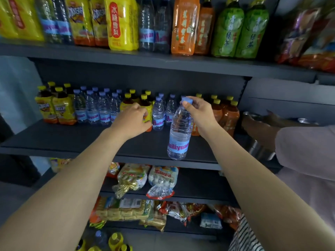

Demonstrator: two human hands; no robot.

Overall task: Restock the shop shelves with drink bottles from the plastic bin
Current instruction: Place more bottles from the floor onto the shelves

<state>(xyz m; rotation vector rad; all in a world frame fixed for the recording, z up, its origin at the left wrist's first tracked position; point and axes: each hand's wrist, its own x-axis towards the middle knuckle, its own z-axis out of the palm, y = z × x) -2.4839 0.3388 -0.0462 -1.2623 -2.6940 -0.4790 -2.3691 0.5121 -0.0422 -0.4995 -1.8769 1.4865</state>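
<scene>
My right hand (199,115) pinches the blue cap of a clear water bottle (179,134), which hangs upright above the front of the middle shelf (72,140). My left hand (132,120) grips a yellow-labelled tea bottle (147,107) standing in the row at the back of that shelf. Along the back stand yellow tea bottles (54,107), several water bottles (97,109) and orange tea bottles (228,115). At the bottom edge, yellow caps and a water bottle (108,241) show low down; the bin itself is not visible.
The top shelf (163,62) carries large bottles of yellow, orange and green tea and water. Snack bags (145,180) fill the lower shelves. Another person's sleeve and hand (272,131) reach in at the right, beside metal pots (259,149).
</scene>
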